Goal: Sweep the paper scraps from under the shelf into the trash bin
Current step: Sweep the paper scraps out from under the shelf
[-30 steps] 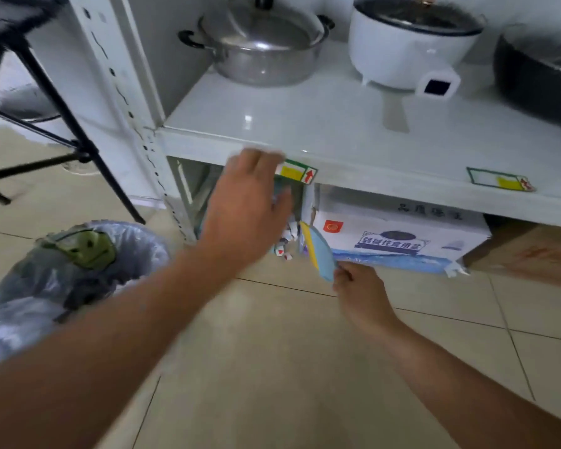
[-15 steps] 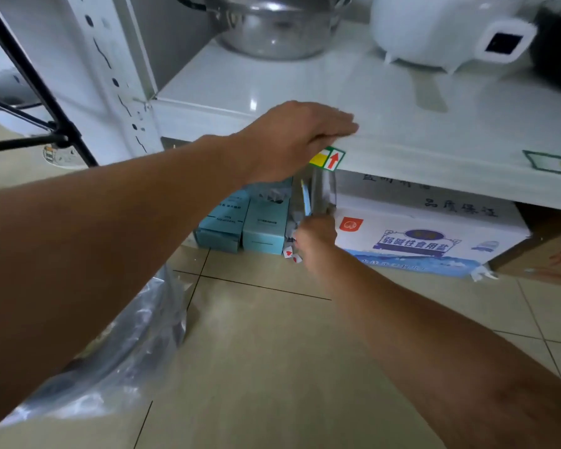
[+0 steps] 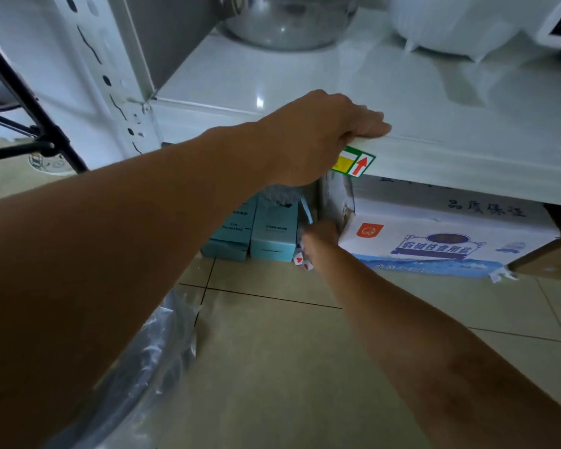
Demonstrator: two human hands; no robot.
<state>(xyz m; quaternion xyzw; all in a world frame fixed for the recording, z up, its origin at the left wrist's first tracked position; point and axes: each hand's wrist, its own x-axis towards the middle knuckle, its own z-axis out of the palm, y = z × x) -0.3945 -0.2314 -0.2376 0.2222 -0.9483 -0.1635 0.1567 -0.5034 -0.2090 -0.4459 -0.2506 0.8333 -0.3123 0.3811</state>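
Note:
My left hand (image 3: 318, 131) lies flat on the front edge of the white shelf (image 3: 467, 124), fingers over the rim. My right hand (image 3: 321, 236) reaches into the narrow gap under the shelf, between the teal boxes and the white carton, closed on a thin blue tool (image 3: 306, 211) that stands upright in the gap. A few small white paper scraps with red marks (image 3: 302, 260) lie on the floor at the mouth of the gap, just left of my right wrist. The trash bin's plastic liner (image 3: 149, 361) shows at the lower left, mostly hidden by my left forearm.
Teal boxes (image 3: 256, 233) and a white printed carton (image 3: 441, 231) stand under the shelf; a brown box (image 3: 554, 254) sits far right. A steel pot (image 3: 289, 21) and a white cooker (image 3: 467, 24) rest on the shelf. A black stand's legs (image 3: 30, 124) are at the left. Tiled floor lies in front.
My left hand moved up from in front of the shelf and settled on its edge. My right hand pushed the blue tool from the open floor into the gap. My view dropped closer.

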